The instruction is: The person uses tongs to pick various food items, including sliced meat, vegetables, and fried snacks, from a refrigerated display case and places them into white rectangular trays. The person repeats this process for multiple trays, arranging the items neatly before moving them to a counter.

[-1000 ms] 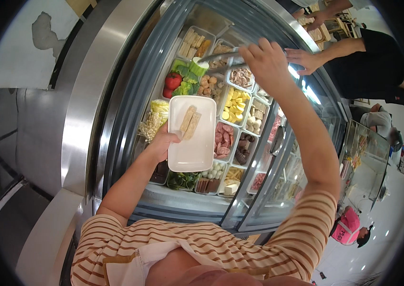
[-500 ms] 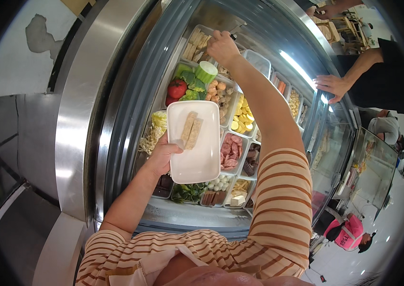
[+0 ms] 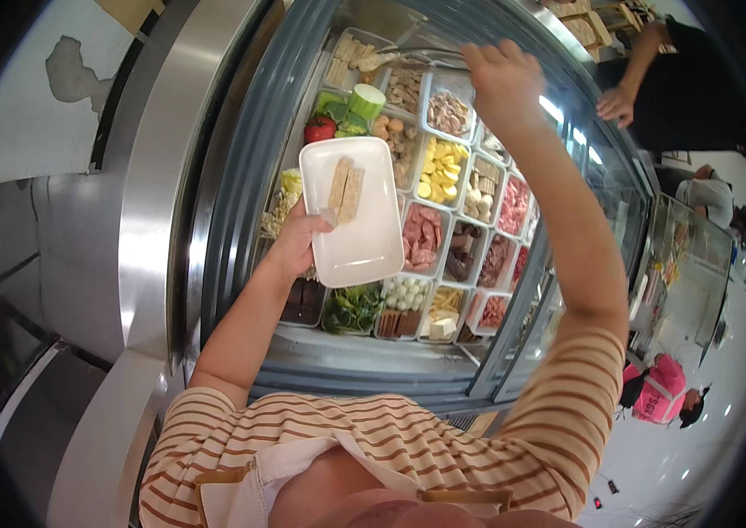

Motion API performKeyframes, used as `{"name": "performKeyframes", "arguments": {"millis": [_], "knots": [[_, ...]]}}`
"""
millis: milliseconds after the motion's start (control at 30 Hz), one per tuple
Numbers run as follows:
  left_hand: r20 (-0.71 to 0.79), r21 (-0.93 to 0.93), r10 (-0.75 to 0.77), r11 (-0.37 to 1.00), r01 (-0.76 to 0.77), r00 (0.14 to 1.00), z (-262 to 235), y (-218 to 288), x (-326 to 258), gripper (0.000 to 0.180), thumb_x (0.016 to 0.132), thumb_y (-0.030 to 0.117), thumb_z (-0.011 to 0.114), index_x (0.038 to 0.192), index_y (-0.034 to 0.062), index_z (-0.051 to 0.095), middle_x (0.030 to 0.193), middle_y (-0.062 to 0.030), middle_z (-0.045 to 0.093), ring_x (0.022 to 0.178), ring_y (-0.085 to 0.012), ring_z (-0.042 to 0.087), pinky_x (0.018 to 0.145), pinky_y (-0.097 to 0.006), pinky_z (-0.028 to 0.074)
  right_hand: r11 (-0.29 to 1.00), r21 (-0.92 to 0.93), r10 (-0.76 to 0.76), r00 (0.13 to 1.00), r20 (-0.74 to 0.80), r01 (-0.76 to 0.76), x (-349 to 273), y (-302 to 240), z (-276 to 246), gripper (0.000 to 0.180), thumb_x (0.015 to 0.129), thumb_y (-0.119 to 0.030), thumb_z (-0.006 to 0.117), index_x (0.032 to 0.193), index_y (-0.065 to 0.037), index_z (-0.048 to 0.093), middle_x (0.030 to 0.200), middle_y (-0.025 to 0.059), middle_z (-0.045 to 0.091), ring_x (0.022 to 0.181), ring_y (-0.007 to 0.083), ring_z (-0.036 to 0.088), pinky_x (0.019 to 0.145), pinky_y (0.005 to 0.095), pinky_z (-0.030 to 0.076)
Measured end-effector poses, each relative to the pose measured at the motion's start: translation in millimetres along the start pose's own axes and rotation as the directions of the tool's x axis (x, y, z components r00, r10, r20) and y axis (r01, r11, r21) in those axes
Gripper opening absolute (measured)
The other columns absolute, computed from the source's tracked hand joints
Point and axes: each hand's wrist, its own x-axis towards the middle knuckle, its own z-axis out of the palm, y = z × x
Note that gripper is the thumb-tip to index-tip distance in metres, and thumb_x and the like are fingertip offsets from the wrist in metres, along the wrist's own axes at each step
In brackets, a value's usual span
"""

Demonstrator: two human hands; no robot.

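My left hand (image 3: 302,236) grips the edge of a white rectangular tray (image 3: 364,255), thumb over the rim. Two beige, speckled oblong pieces (image 3: 346,192) lie side by side on it. Out over the far right of the glass-fronted case, my right hand (image 3: 507,84) is closed round metal tongs (image 3: 430,55) that point left. The tongs' tips are at a pale yellowish piece (image 3: 376,61), above a tub of beige sticks (image 3: 343,69) at the far left; whether they grip it I cannot tell. Just beyond the tray are a cut green gourd (image 3: 367,101) and a tomato (image 3: 320,130).
Tubs hold yellow slices (image 3: 441,170), pink sliced sausage (image 3: 423,236), small white eggs (image 3: 405,294) and leafy greens (image 3: 352,307). Steel edging (image 3: 157,220) runs along the left. A person in black (image 3: 694,88) stands beyond the case; another in a pink vest (image 3: 659,387) is farther right.
My right hand has swung right, and the tongs now show at length, with a pale piece at their tips. The tray sits higher in view. The other person's hand has left the case edge.
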Motion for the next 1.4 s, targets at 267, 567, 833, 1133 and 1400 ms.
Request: {"name": "performKeyframes", "arguments": {"millis": [267, 567, 833, 1133, 1400], "knots": [[0.354, 0.039, -0.108, 0.994, 0.1, 0.929, 40, -30, -42, 0.065, 0.062, -0.007, 0.047, 0.126, -0.0021, 0.041, 0.117, -0.018, 0.054, 0.107, -0.0312, 0.057, 0.094, -0.042, 0.047, 0.996, 0.028, -0.091, 0.975, 0.205, 0.088, -167, -53, -180, 0.021, 0.069, -0.011, 0.059, 0.088, -0.004, 0.063, 0.071, 0.0021, 0.058, 0.081, 0.0204, 0.053, 0.063, 0.0333, 0.04], [0.51, 0.189, -0.279, 0.959, 0.21, 0.814, 93, -105, -94, 0.071, 0.059, -0.008, 0.05, 0.129, -0.0002, 0.041, 0.122, -0.0159, 0.054, 0.109, -0.0285, 0.056, 0.095, -0.039, 0.046, 0.999, -0.015, 0.046, 0.976, 0.213, -0.044, -291, -57, -231, 0.036, 0.07, -0.01, 0.061, 0.104, 0.0, 0.058, 0.08, 0.0026, 0.056, 0.083, 0.0196, 0.052, 0.065, 0.0314, 0.04], [0.507, 0.336, -0.333, 0.926, 0.173, 0.795, 167, -190, -115, 0.073, 0.056, -0.009, 0.049, 0.128, 0.0019, 0.042, 0.116, -0.0134, 0.056, 0.104, -0.0282, 0.058, 0.091, -0.038, 0.048, 0.982, 0.093, 0.118, 0.916, 0.383, -0.165, -390, -3, -212, 0.037, 0.07, -0.006, 0.06, 0.106, 0.001, 0.057, 0.087, 0.0079, 0.062, 0.082, 0.0232, 0.058, 0.064, 0.0357, 0.047], [0.393, 0.256, -0.217, 0.959, 0.12, 0.894, 219, -299, -89, 0.065, 0.059, -0.009, 0.048, 0.123, 0.0003, 0.046, 0.106, -0.0151, 0.059, 0.094, -0.0284, 0.062, 0.085, -0.039, 0.052, 0.886, 0.152, 0.383, 0.875, 0.295, -0.439, -499, 42, -169, 0.033, 0.064, -0.01, 0.062, 0.095, 0.004, 0.06, 0.086, 0.0136, 0.061, 0.076, 0.0265, 0.06, 0.058, 0.0365, 0.049], [0.379, 0.236, -0.072, 0.972, -0.02, 0.923, 232, -288, -101, 0.056, 0.064, -0.003, 0.049, 0.12, -0.0054, 0.047, 0.107, -0.0189, 0.06, 0.098, -0.0326, 0.061, 0.088, -0.043, 0.05, 0.344, 0.485, 0.64, 0.579, 0.506, -0.804, -627, 50, -192, 0.058, 0.072, -0.026, 0.073, 0.119, -0.002, 0.047, 0.087, 0.0134, 0.06, 0.077, 0.0287, 0.06, 0.065, 0.037, 0.048]]}}
